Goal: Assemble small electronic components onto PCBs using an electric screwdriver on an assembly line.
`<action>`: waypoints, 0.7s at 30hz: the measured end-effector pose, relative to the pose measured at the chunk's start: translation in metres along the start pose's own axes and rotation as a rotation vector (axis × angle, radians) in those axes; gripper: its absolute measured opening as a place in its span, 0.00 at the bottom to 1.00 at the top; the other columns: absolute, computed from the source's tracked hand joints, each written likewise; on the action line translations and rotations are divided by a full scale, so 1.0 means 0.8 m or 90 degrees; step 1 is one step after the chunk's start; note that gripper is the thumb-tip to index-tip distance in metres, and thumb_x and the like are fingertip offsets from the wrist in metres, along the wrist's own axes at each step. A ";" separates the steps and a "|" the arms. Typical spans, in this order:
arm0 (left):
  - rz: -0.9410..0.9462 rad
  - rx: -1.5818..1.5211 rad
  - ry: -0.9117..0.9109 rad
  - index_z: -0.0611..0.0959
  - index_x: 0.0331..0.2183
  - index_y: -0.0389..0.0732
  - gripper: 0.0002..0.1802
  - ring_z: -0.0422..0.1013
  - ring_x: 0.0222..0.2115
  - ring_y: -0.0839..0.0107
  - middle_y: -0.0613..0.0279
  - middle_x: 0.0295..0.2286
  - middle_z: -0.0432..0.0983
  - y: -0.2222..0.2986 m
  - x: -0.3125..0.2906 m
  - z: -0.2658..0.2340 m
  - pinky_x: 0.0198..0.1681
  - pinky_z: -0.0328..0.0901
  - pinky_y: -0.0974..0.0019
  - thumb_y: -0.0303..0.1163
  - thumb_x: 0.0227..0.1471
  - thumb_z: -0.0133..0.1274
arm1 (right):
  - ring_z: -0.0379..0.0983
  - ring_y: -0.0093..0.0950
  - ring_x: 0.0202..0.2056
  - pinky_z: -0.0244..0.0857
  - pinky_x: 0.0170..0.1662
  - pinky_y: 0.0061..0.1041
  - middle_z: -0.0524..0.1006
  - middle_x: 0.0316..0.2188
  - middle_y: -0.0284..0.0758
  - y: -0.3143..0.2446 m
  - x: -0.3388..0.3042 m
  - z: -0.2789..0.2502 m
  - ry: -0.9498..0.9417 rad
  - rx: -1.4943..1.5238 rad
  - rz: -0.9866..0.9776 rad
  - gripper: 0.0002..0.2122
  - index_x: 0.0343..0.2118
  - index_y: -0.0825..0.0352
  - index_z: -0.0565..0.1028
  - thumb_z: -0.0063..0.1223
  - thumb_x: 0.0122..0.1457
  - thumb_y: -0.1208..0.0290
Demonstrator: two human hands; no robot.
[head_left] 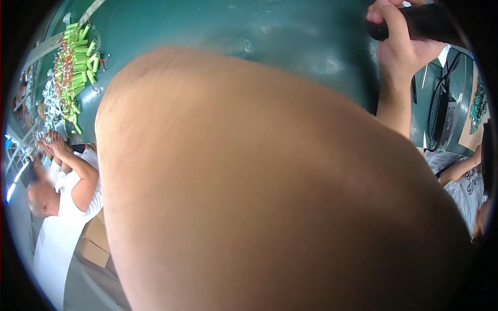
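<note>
A bare arm (270, 197) held very close to the camera fills most of the view; its hand is not visible. At the upper right my right hand (399, 49) is closed around a dark, rounded, elongated object (425, 23) that runs off the top edge. What that object is cannot be made out. The wrist below this hand drops behind the big arm. Behind both lies a dark green table (290, 31).
A heap of light green cylindrical cells (78, 62) with wires lies at the table's left end. A person in a white shirt (62, 207) works there, with cardboard boxes (96, 241) beside them. At the right are a black device with a cable (441, 116) and another person's arm (459, 171).
</note>
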State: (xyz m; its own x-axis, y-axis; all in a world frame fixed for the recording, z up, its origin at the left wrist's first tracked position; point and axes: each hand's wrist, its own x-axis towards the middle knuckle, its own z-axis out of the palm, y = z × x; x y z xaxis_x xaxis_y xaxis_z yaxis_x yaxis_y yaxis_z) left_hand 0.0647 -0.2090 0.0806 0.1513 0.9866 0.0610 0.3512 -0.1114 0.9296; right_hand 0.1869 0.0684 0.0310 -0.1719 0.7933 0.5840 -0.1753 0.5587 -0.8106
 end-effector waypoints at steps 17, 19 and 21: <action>0.249 0.026 -0.145 0.80 0.49 0.42 0.23 0.72 0.48 0.56 0.57 0.45 0.78 -0.005 0.096 -0.053 0.52 0.68 0.55 0.21 0.48 0.56 | 0.69 0.21 0.22 0.66 0.24 0.18 0.69 0.34 0.36 0.007 -0.013 0.022 0.068 0.088 -0.002 0.36 0.66 0.69 0.54 0.49 0.52 0.89; 0.309 0.027 -0.180 0.80 0.49 0.42 0.24 0.72 0.48 0.56 0.57 0.45 0.77 0.001 0.124 -0.075 0.52 0.68 0.54 0.21 0.48 0.56 | 0.69 0.22 0.22 0.66 0.24 0.18 0.69 0.34 0.36 0.007 -0.012 0.023 0.075 0.101 0.022 0.36 0.66 0.69 0.54 0.49 0.51 0.89; 0.384 -0.002 -0.240 0.80 0.49 0.42 0.24 0.72 0.48 0.55 0.57 0.45 0.77 0.008 0.161 -0.092 0.52 0.68 0.54 0.21 0.48 0.56 | 0.69 0.22 0.22 0.66 0.24 0.19 0.69 0.34 0.36 -0.005 -0.011 0.012 0.105 0.079 0.063 0.37 0.67 0.68 0.53 0.49 0.52 0.88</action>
State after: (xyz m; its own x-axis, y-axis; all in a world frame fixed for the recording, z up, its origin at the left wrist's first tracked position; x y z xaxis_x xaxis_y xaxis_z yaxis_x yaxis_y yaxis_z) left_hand 0.0185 -0.0743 0.1210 0.6279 0.6447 0.4360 0.1026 -0.6239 0.7747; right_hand 0.1802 0.0572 0.0298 -0.0348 0.8773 0.4787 -0.2858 0.4502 -0.8459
